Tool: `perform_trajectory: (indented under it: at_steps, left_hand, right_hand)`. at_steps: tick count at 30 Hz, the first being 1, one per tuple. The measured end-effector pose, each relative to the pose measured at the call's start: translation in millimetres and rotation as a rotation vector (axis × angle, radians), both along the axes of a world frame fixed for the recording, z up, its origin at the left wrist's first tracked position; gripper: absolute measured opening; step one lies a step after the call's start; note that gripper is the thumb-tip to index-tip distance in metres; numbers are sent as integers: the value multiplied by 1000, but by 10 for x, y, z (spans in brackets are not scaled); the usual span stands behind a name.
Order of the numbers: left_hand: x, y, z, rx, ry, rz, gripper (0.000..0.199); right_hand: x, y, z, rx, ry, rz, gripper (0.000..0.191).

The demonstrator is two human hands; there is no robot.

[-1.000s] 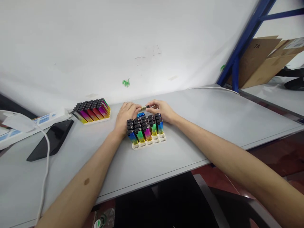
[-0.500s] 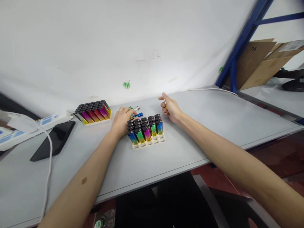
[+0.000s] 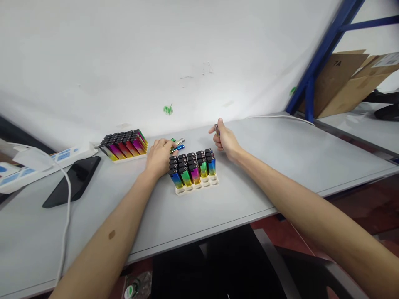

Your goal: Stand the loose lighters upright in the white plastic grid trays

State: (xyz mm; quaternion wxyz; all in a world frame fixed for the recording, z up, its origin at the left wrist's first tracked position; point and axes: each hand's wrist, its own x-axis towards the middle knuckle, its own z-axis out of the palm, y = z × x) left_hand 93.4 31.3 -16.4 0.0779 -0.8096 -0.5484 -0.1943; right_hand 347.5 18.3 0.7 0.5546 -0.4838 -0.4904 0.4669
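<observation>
My right hand (image 3: 227, 139) is raised over the table, its fingers curled round a lighter (image 3: 217, 130) that stands nearly upright between thumb and forefinger. Behind the rack, my left hand (image 3: 160, 155) rests low with bent fingers over a few loose lighters, among them a blue one (image 3: 179, 148) and a silver one (image 3: 180, 142); its fingertips are partly hidden. Between my arms stands a white rack (image 3: 198, 187) holding several upright lighters (image 3: 185, 177) with black tops and blue, green and purple bodies. The front row of its holes holds none.
At the back left stands a second rack of lighters (image 3: 126, 147). A black phone (image 3: 73, 182), a white power strip (image 3: 67, 155) and a white cable (image 3: 67, 207) lie on the left. A blue metal frame (image 3: 308, 91) and cardboard boxes (image 3: 343, 87) are at the right.
The lighter in my right hand has turned more upright, its metal top now showing by the thumb. The blue loose lighter has shifted slightly towards my left hand. The view has moved a little.
</observation>
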Motion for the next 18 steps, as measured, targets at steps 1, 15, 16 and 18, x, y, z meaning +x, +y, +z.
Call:
perform_trajectory:
  at_steps: [1, 15, 16, 18]
  left_hand:
    - [-4, 6, -7, -5, -10, -7, 18]
    - [-9, 7, -3, -77, -30, -11, 22]
    - [-8, 7, -4, -76, -28, -10, 22]
    - [-8, 8, -8, -70, -27, -12, 22]
  right_hand:
    - [-4, -4, 10, -29, 14, 22, 56]
    - [-82, -94, 112, -107, 84, 167, 42]
    - [-86, -97, 107, -111, 84, 164, 43]
    - [-90, -101, 94, -116, 86, 162, 46]
